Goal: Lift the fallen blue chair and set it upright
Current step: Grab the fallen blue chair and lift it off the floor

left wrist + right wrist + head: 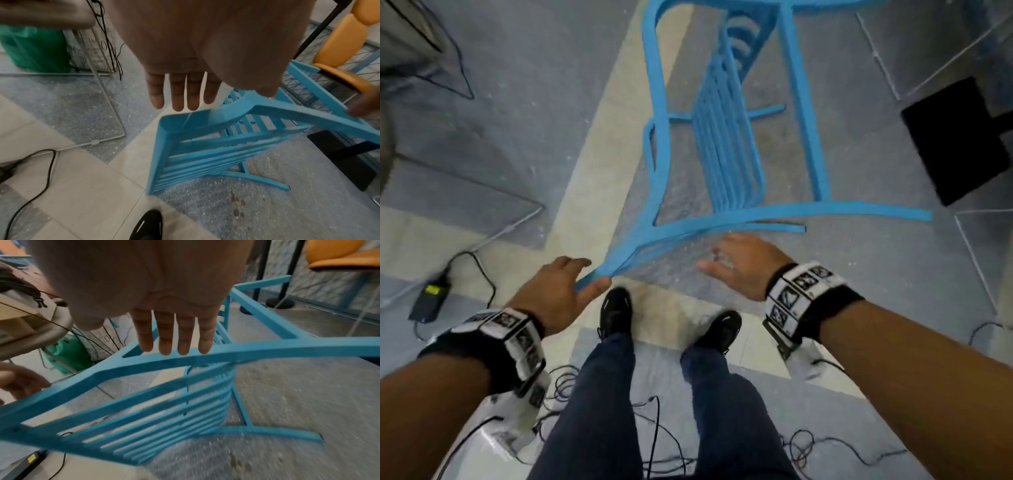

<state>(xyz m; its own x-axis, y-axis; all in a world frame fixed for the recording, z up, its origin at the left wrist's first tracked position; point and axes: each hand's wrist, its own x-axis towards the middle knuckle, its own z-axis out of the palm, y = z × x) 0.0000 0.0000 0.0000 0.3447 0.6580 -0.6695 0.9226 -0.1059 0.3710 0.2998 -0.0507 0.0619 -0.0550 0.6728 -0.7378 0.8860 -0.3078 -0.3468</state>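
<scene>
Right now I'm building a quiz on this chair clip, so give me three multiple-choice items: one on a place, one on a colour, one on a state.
1. Where is the left hand on the blue chair?
A. At the end of a frame bar nearest the shoes
B. On the slats
C. Nowhere near the chair

2. What colour is the seat behind the blue chair?
A. Green
B. Orange
C. White

3. How do the right hand's fingers lie?
A. Curled into a fist
B. Wrapped round a slat
C. Straight, next to a frame bar

Answers:
1 A, the head view shows fingers and thumb either side of the bar's near end.
2 B, both wrist views show an orange seat.
3 C, the right wrist view shows four straight fingers; contact with the bar is unclear.
</scene>
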